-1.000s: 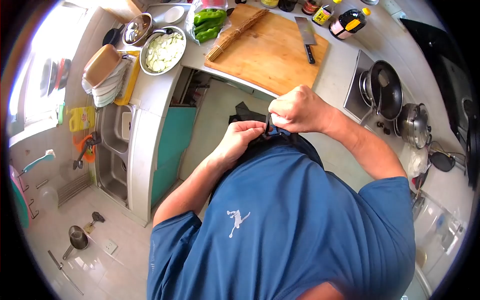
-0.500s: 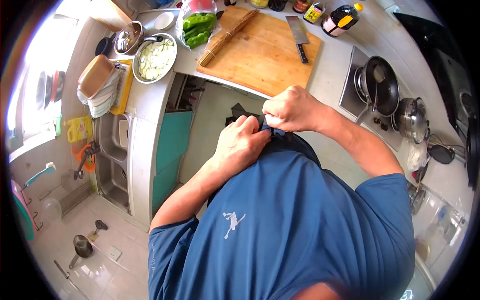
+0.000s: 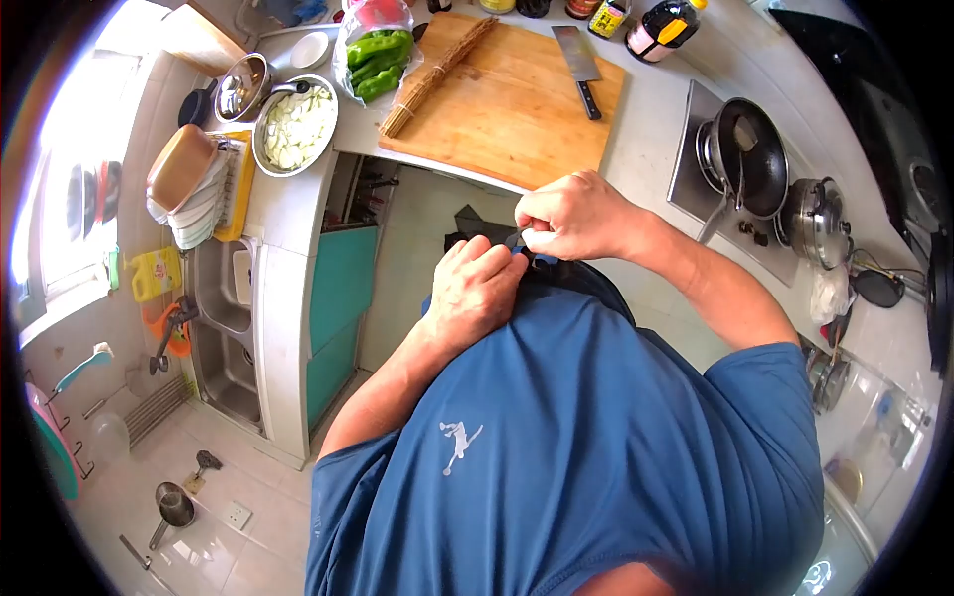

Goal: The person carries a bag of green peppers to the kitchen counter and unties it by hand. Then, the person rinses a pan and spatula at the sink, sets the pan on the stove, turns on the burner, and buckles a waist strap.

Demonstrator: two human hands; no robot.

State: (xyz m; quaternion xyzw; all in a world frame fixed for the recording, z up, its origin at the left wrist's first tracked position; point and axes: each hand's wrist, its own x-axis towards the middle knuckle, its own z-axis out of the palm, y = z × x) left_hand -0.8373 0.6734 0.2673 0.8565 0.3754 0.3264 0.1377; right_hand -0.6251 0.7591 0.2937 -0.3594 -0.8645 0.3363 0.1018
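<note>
Both hands meet at my waist, at the hem of the blue shirt [image 3: 596,417]. My left hand [image 3: 475,288] is closed, back of the hand up, its fingertips hidden against dark material at the waist. My right hand [image 3: 576,217] is closed in a pinch just above and to the right of it, on a dark strip. Beyond the hands lies a wooden cutting board [image 3: 517,109] with a bundle of thin sticks [image 3: 437,77] at its left and a cleaver [image 3: 576,60] at its right.
Behind on the left stand a bowl of pale slices [image 3: 295,127], a lidded pot [image 3: 241,87] and a bag of green peppers [image 3: 378,62]. A wok [image 3: 760,159] and steel pot [image 3: 820,223] are on the right. The sink [image 3: 227,372] is at left; bottles [image 3: 664,28] stand behind.
My left hand has turned over from a thumb-up pinch to knuckles up and stays beside my right hand. The view has shifted slightly. My right hand remains closed at the waist.
</note>
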